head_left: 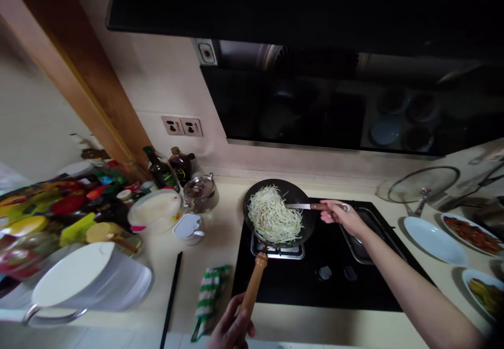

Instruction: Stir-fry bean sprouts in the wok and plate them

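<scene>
Currently, left fingers point(232, 312) are gripping the handle point(254, 286) of the pan point(310, 228), right fingers point(331, 208) a spatula point(303, 206). The pan is holding pale shreds point(271, 215) over the left burner point(291, 253); a striped cloth point(209, 294) is lying at its seven o'clock, a light-blue plate point(435, 241) at three.

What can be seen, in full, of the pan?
The pan is round, dark and metal-looking, with a turned wooden handle pointing toward the camera. It is over the left burner; full contact is unclear. Pale, thin strands fill most of it. The left hand grips the handle; the utensil in the right hand reaches into the strands.
</scene>
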Available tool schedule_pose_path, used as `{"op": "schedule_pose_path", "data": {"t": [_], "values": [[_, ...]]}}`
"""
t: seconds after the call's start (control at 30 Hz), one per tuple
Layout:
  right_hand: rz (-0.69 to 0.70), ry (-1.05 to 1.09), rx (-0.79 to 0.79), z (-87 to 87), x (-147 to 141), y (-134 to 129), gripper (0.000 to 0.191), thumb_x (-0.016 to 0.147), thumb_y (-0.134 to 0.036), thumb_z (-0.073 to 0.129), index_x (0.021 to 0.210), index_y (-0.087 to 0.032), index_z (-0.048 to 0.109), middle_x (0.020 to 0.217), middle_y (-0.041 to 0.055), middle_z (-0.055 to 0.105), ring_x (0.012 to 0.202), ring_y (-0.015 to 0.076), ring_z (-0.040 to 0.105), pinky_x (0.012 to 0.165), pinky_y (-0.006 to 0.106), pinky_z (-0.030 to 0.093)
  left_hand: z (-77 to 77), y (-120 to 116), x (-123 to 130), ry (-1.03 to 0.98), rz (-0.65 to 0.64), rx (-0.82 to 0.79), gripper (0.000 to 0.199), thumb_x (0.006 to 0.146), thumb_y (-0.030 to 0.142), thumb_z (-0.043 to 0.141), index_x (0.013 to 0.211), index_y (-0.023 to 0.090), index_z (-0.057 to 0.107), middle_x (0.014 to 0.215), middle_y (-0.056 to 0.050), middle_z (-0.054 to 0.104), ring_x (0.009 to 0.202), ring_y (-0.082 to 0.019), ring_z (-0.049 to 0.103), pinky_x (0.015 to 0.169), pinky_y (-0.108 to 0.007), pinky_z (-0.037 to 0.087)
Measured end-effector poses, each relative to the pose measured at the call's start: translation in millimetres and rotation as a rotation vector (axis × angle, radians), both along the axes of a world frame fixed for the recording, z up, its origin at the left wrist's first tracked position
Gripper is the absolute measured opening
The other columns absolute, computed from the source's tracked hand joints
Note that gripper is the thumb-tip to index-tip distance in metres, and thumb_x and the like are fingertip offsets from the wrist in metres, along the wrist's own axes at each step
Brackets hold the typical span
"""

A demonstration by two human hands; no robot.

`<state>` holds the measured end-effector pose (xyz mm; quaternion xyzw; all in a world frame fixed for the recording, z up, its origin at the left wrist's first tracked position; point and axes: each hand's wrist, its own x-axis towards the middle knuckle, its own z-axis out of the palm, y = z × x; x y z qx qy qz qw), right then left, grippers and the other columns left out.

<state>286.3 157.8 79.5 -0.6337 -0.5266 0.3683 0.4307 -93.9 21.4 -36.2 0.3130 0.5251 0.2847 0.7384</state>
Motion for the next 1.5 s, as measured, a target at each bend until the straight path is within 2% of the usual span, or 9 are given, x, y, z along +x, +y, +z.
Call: {"op": "schedule_pose_path", "data": {"t": [0.1,0.23,0.4,0.5,0.77,1.03,1.3,1.4,1.5], "values": [[0.127,-0.060,0.055,1.8,-4,-40,0.047,0.087,-0.050,0.054,0.114,-0.012,0.063,0.085,0.0121,0.073,0.073,0.0209,0.071,0.070,0.037,0.060,6.6,-1,-1,0.010,-0.026,-0.001,0.078,0.064,0.073,0.062,0.122,0.024,0.046,0.069,-0.002,0.061,0.041,-0.007,0.037,0.039,-0.021,0.020],[0.428,-0.436,0.240,35.7,-17,-95,0.034,0.092,-0.032,0.051,0.123,-0.022,0.061,0.109,0.0107,0.068,0.090,0.0186,0.068,0.081,0.034,0.056,14.9,-1,-1,-0.005,-0.088,0.014,0.075,0.067,0.071,0.061,0.123,0.024,0.045,0.070,-0.002,0.060,0.039,-0.005,0.036,0.038,-0.020,0.014],[0.680,-0.761,0.285,77.3,-45,-140,0.043,0.091,-0.016,0.046,0.132,-0.027,0.052,0.097,0.0058,0.065,0.074,0.0121,0.064,0.066,0.022,0.053,14.3,0,-1,0.017,-0.093,0.019,0.079,0.066,0.073,0.060,0.126,0.024,0.043,0.070,-0.001,0.059,0.039,-0.006,0.040,0.036,-0.019,0.012],[0.687,-0.866,0.324,74.6,-65,-136,0.038,0.090,-0.015,0.047,0.123,-0.028,0.059,0.084,0.0027,0.063,0.066,0.0119,0.061,0.059,0.020,0.050,13.1,0,-3,0.005,-0.118,0.021,0.080,0.066,0.073,0.060,0.126,0.024,0.042,0.071,-0.001,0.060,0.039,-0.006,0.040,0.035,-0.019,0.013],[0.665,-1.033,0.357,18.5,-83,-127,0.034,0.089,-0.015,0.044,0.119,-0.019,0.061,0.083,0.0055,0.062,0.068,0.0154,0.060,0.061,0.026,0.051,18.7,-1,-5,-0.049,-0.131,0.018,0.065,0.074,0.065,0.058,0.125,0.028,0.040,0.075,0.003,0.057,0.039,-0.003,0.035,0.036,-0.017,0.015],[0.397,-0.847,0.407,21.8,-70,-81,0.032,0.093,-0.020,0.043,0.122,-0.020,0.057,0.089,0.0059,0.063,0.067,0.0136,0.062,0.064,0.026,0.054,7.2,1,-6,-0.031,-0.126,-0.008,0.078,0.066,0.073,0.060,0.127,0.027,0.041,0.073,0.001,0.058,0.041,-0.005,0.040,0.035,-0.018,0.015],[0.513,-1.236,0.461,-47.2,-106,-137,0.048,0.079,-0.006,0.055,0.126,-0.016,0.056,0.099,0.0129,0.065,0.081,0.0250,0.065,0.071,0.038,0.057,6.3,2,-8,-0.033,-0.143,0.019,0.076,0.071,0.070,0.058,0.129,0.024,0.038,0.076,0.000,0.059,0.044,-0.006,0.045,0.037,-0.018,0.016],[0.473,-1.098,0.413,-29.4,-96,-118,0.038,0.084,-0.007,0.051,0.120,-0.015,0.059,0.092,0.0107,0.065,0.075,0.0213,0.066,0.066,0.033,0.057,9.7,0,-9,-0.052,-0.111,0.014,0.067,0.077,0.063,0.057,0.130,0.025,0.038,0.078,0.000,0.059,0.046,-0.005,0.046,0.039,-0.017,0.018],[0.468,-0.859,0.344,23.4,-75,-107,0.034,0.092,-0.015,0.045,0.124,-0.020,0.055,0.104,0.0093,0.063,0.079,0.0150,0.065,0.072,0.026,0.055,13.2,-3,-8,-0.103,-0.071,-0.020,0.066,0.079,0.058,0.058,0.131,0.024,0.037,0.077,0.000,0.060,0.048,-0.006,0.049,0.039,-0.016,0.023]]}}
